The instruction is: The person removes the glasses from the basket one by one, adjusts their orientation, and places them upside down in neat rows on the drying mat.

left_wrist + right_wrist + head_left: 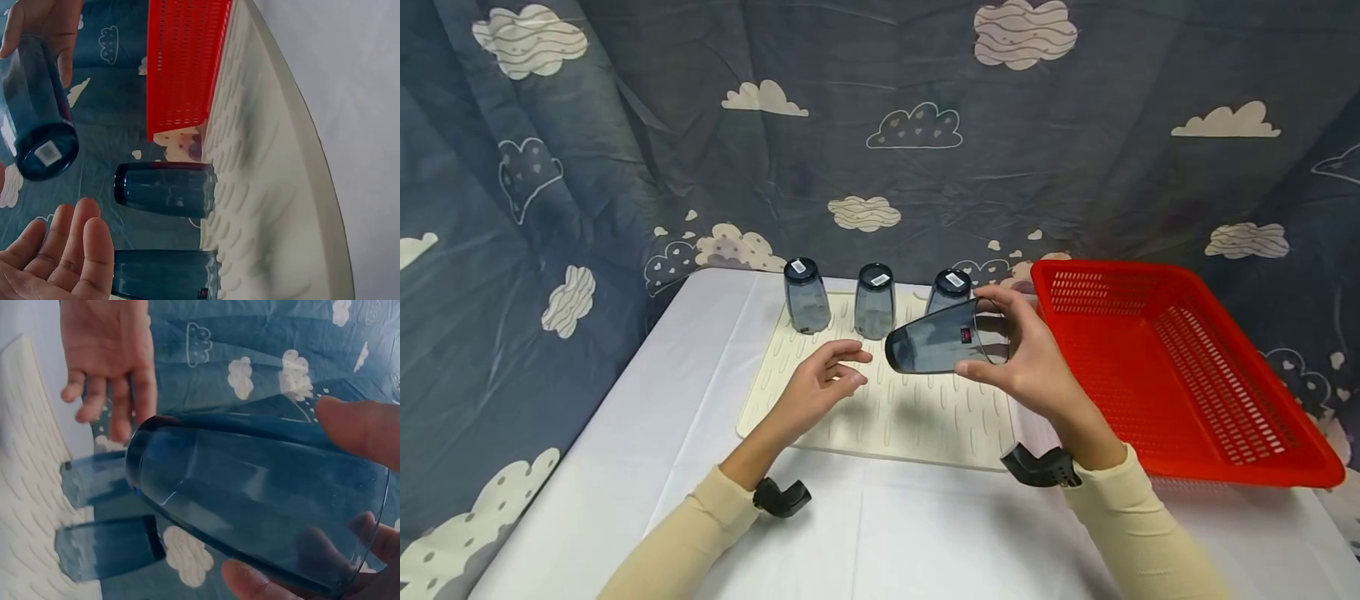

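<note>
Surface (pixel 925 533): flat, covered w/ white cloth. Cream ribbed drying mat (pixel 880 408) lies flat on it, approx. centre, and serves as ref. landmark. Red perforated basket (pixel 1172 375) sits on the surface just right of mat, touching or nearly touching mat's right edge; exact contact can't be confirmed. Bare cloth lies left of and in front of mat.

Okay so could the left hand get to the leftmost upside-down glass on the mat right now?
Probably yes. The left hand is open and holds nothing, hovering over the mat, and nothing lies between it and the leftmost glass. The right hand holds its tilted glass off to the other side.
</note>
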A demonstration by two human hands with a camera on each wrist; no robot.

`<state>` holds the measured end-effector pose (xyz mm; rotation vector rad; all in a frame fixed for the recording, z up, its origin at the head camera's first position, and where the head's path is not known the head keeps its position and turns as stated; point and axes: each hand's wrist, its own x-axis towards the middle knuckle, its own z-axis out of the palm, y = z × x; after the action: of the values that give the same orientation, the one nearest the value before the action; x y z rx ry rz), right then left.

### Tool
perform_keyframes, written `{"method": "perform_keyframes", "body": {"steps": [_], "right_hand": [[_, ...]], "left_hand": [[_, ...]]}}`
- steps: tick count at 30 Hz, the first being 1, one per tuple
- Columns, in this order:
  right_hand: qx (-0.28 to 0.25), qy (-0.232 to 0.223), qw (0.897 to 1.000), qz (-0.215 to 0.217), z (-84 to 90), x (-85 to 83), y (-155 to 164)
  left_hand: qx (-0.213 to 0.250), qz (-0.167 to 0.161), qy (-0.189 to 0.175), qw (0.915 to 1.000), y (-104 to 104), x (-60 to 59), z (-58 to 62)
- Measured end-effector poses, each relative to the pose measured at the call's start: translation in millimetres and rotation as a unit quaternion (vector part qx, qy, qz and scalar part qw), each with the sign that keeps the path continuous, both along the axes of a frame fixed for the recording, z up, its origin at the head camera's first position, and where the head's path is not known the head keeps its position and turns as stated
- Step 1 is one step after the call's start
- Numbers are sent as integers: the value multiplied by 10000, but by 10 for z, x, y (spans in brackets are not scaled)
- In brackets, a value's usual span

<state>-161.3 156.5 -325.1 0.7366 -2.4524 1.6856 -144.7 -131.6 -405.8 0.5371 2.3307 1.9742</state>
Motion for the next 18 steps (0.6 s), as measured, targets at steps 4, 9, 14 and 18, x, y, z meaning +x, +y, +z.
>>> {"method": "perform_keyframes", "body": {"steps": [4, 9, 14, 18], "right_hand": [[-189, 58, 9995, 248, -77, 17, -76], [-222, -99, 9989, 405, -165, 63, -178], [-125, -288, 9974, 650, -232, 98, -257], [-16, -381, 9952, 897, -262, 83, -293]], "left_hand": [[122, -156, -80, 9998, 32, 8, 15], [63, -716, -293, 9970, 51, 15, 20], [364, -1089, -565, 9918, 91, 14, -15], [731, -818, -672, 9917, 90, 25, -64]]}}
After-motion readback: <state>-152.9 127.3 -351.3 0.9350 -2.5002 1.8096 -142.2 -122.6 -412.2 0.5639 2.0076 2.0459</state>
